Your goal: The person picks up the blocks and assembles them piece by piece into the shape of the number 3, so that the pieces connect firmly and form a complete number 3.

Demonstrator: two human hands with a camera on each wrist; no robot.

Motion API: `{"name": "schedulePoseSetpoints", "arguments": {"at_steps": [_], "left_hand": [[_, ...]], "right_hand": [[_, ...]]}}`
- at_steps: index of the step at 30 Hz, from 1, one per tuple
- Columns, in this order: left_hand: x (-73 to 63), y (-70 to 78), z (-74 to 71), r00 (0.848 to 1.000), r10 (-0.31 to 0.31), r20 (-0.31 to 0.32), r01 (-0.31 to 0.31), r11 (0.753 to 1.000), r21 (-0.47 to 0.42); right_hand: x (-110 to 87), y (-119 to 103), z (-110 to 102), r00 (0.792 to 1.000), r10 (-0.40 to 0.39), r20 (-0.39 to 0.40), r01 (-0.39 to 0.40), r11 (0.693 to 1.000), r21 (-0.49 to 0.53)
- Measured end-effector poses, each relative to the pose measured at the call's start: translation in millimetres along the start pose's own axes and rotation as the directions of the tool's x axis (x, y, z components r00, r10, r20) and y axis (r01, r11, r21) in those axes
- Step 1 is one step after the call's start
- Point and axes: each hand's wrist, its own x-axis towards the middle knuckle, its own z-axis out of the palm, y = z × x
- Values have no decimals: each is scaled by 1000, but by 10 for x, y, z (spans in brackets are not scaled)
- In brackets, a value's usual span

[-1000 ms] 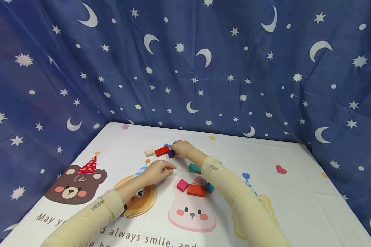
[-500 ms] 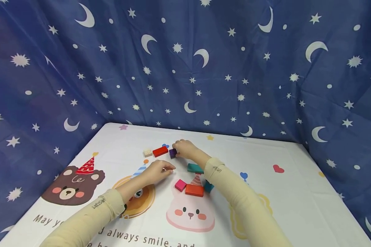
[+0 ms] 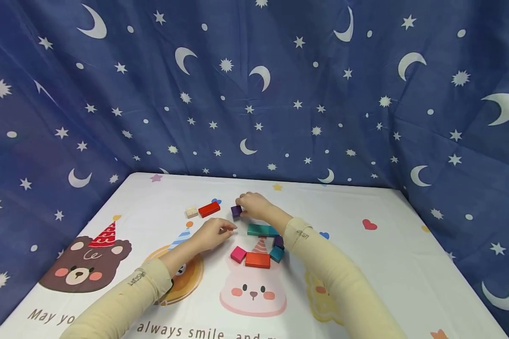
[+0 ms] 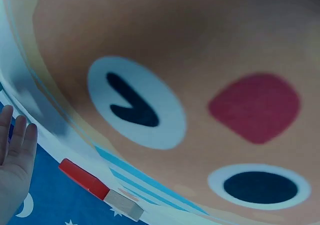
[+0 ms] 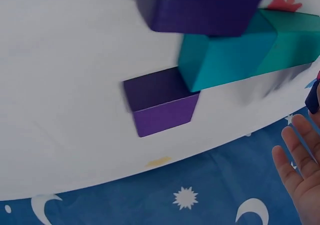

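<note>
1. The right hand (image 3: 254, 206) pinches a dark purple, cube-like block with a smooth painted finish (image 3: 236, 212); whether it's lifted, I can't tell.
2. The left hand (image 3: 214, 233) sits relaxed just this side of it, fingers loose, holding nothing.
3. A second ago the purple block was right beside the oblong bright-red block (image 3: 209, 210); now there's a plain gap between them. To my eye that means the piece has been parted from its neighbour and is mid-move.
4. The purple block shows no clear long axis; one flat face looks back toward the person, edges slightly skewed. The red block does: it slants from near left to far right, a speckled cream block (image 3: 192, 212) at its left end.
5. Nearer the person, an oblong green block (image 3: 258, 230) lies crosswise, and so does an oblong orange-red block (image 3: 258, 260), with a magenta square block (image 3: 238, 254) at its left.
6. All this lies on the white, cartoon-printed counter (image 3: 335, 212); behind hangs a starry blue curtain (image 3: 220, 155).
</note>
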Motion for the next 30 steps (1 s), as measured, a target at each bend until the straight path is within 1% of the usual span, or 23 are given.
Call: {"name": "schedulePoseSetpoints", "arguments": {"at_steps": [4, 9, 11, 14, 20, 22, 26, 30], "left_hand": [[35, -6, 3, 1000, -18, -6, 18, 1000, -8], [93, -27, 27, 1000, -14, -16, 14, 1000, 16], [122, -44, 42, 1000, -13, -13, 14, 1000, 27], [168, -59, 60, 1000, -15, -1, 15, 1000, 14], [260, -35, 85, 998, 55, 30, -55, 998, -7], [283, -18, 99, 997, 64, 45, -64, 998, -12], [322, 19, 128, 996, 54, 68, -54, 999, 0], [361, 67, 139, 997, 23, 77, -25, 999, 25]], "right_hand": [[-64, 21, -10, 1000, 4, -29, -3, 1000, 26], [-150, 82, -2, 996, 5, -86, 3, 996, 92], [-184, 107, 9, 995, -2, -97, 13, 993, 118], [-240, 143, 30, 994, 0, -110, 17, 987, 161], [-401, 218, 56, 987, 47, -156, -10, 973, 230], [-455, 245, 60, 984, 49, -170, -6, 970, 244], [-543, 310, 66, 978, 55, -200, -2, 966, 258], [-619, 396, 74, 972, 90, -218, -29, 963, 266]]}}
